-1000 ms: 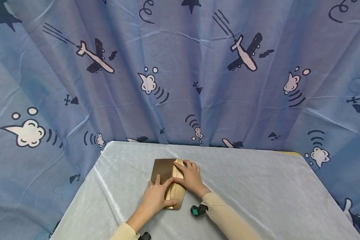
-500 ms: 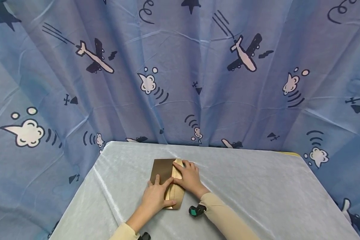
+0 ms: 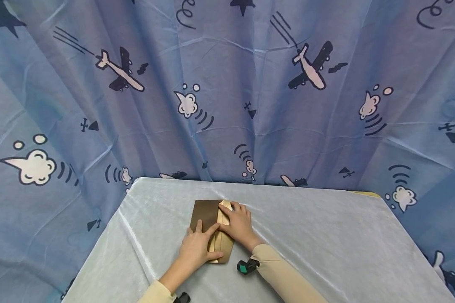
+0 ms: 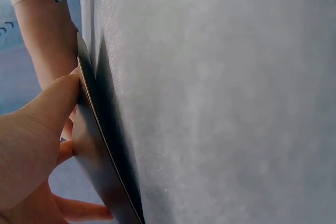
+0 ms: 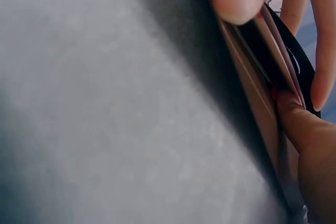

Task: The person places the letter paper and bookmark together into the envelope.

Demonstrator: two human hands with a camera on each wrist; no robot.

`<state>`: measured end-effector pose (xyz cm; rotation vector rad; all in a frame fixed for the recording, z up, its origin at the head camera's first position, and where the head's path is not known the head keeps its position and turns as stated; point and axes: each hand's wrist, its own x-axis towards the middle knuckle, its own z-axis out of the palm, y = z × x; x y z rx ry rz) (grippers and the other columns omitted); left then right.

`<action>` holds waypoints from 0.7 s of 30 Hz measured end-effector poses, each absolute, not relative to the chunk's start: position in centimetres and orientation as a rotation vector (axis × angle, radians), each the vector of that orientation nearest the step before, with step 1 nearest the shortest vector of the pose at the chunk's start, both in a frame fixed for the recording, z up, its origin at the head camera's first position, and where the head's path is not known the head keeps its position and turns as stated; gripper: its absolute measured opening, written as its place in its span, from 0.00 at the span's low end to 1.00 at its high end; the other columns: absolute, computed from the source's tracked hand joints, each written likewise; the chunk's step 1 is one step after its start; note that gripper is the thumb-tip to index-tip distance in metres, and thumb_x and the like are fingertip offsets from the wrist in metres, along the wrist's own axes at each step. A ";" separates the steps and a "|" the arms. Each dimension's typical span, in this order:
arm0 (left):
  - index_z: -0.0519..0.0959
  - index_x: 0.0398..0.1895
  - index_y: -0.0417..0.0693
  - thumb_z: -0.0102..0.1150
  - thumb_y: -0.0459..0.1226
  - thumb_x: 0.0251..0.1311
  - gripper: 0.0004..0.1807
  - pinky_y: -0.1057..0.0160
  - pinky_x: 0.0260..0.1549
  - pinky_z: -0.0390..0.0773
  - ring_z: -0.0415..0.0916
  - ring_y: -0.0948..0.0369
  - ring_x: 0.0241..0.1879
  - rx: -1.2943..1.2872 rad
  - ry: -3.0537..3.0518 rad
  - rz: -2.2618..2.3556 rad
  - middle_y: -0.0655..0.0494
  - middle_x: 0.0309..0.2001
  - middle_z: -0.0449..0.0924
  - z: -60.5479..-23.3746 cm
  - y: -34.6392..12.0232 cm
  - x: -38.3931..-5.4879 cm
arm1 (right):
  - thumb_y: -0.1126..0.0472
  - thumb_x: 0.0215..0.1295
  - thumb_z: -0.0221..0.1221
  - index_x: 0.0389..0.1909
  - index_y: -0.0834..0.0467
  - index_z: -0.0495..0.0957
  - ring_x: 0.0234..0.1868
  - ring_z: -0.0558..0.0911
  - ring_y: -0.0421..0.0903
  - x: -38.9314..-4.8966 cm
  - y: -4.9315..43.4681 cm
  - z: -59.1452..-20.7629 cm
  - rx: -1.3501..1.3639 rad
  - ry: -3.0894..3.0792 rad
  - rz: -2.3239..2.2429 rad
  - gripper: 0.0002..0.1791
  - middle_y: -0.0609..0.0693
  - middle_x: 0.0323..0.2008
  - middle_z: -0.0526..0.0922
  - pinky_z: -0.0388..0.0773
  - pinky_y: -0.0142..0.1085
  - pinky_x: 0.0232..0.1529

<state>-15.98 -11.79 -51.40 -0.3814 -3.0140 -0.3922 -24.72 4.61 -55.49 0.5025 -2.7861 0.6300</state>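
Note:
A gold-brown piece of folded card (image 3: 208, 210), like a flat box, rests on the table with a brighter gold flap (image 3: 226, 242) along its right side. Spread over its lower left is my left hand (image 3: 194, 247), fingers fairly straight, the thumb across the flap's near end. My right hand (image 3: 239, 225) holds the flap, index finger and thumb on its inner edge, remaining fingers at its right. In the right wrist view, the right thumb (image 5: 294, 114) reaches between layers of card. The left wrist view shows the left thumb (image 4: 65, 90) against the card's edge.
A pale grey cloth (image 3: 311, 235) covers the table. Behind it hangs a blue curtain (image 3: 227, 84) printed with planes and clouds. A black wrist device with a green patch (image 3: 246, 267) sits at the right sleeve.
Almost nothing differs. The right wrist and its black device have shifted slightly left, while both hands keep their places on the card.

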 end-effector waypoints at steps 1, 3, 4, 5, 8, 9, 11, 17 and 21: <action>0.71 0.68 0.63 0.72 0.65 0.39 0.48 0.41 0.37 0.82 0.75 0.24 0.51 -0.381 -3.012 -0.388 0.25 0.64 0.70 -51.4 -11.8 -16.0 | 0.39 0.51 0.69 0.66 0.45 0.75 0.58 0.71 0.61 -24.7 4.7 -55.4 0.506 -2.785 0.635 0.39 0.62 0.63 0.73 0.65 0.59 0.56; 0.71 0.68 0.63 0.72 0.65 0.40 0.48 0.41 0.38 0.82 0.75 0.24 0.51 -0.381 -3.012 -0.382 0.25 0.64 0.70 -51.4 -11.8 -15.9 | 0.39 0.52 0.69 0.67 0.46 0.74 0.58 0.71 0.61 -24.6 4.9 -55.3 0.520 -2.784 0.662 0.40 0.62 0.63 0.72 0.65 0.59 0.57; 0.71 0.69 0.63 0.71 0.66 0.40 0.48 0.41 0.38 0.82 0.75 0.24 0.51 -0.380 -3.014 -0.379 0.26 0.64 0.70 -51.4 -11.8 -15.9 | 0.39 0.52 0.69 0.67 0.47 0.73 0.58 0.71 0.62 -24.6 5.0 -55.2 0.528 -2.782 0.688 0.40 0.63 0.63 0.72 0.65 0.60 0.57; 0.70 0.69 0.63 0.70 0.66 0.40 0.49 0.42 0.38 0.82 0.75 0.24 0.52 -0.378 -3.018 -0.374 0.26 0.64 0.70 -51.3 -11.8 -15.8 | 0.40 0.52 0.69 0.67 0.48 0.73 0.59 0.72 0.62 -24.6 5.2 -55.1 0.539 -2.780 0.718 0.40 0.63 0.63 0.72 0.65 0.61 0.58; 0.67 0.72 0.64 0.68 0.68 0.42 0.51 0.42 0.38 0.82 0.75 0.25 0.53 -0.358 -3.030 -0.370 0.27 0.65 0.69 -51.3 -11.8 -15.7 | 0.41 0.54 0.69 0.68 0.51 0.72 0.59 0.73 0.62 -24.6 5.9 -54.8 0.574 -2.761 0.811 0.41 0.63 0.61 0.73 0.66 0.62 0.58; 0.65 0.73 0.64 0.66 0.68 0.42 0.51 0.42 0.38 0.83 0.75 0.26 0.53 -0.350 -3.032 -0.367 0.27 0.65 0.69 -51.2 -11.8 -15.6 | 0.42 0.54 0.69 0.68 0.52 0.71 0.59 0.73 0.62 -24.6 6.2 -54.6 0.585 -2.751 0.843 0.41 0.62 0.61 0.73 0.67 0.62 0.58; 0.64 0.74 0.63 0.64 0.69 0.43 0.52 0.42 0.37 0.83 0.75 0.27 0.54 -0.333 -3.031 -0.369 0.28 0.65 0.69 -51.1 -11.9 -15.5 | 0.44 0.55 0.69 0.68 0.51 0.71 0.59 0.74 0.61 -24.5 6.7 -54.4 0.596 -2.737 0.893 0.40 0.61 0.60 0.74 0.67 0.61 0.58; 0.65 0.73 0.57 0.64 0.68 0.45 0.52 0.44 0.34 0.83 0.76 0.32 0.54 -0.302 -3.025 -0.375 0.30 0.65 0.71 -50.7 -12.2 -15.5 | 0.46 0.56 0.70 0.69 0.50 0.71 0.59 0.74 0.60 -24.1 8.4 -53.3 0.589 -2.742 0.904 0.39 0.60 0.61 0.74 0.69 0.59 0.58; 0.67 0.72 0.54 0.66 0.66 0.46 0.50 0.44 0.35 0.83 0.77 0.35 0.55 -0.310 -3.018 -0.357 0.30 0.65 0.71 -50.2 -12.5 -15.7 | 0.46 0.58 0.68 0.70 0.47 0.70 0.62 0.73 0.60 -23.5 9.6 -52.2 0.587 -2.760 0.876 0.38 0.60 0.62 0.73 0.67 0.59 0.61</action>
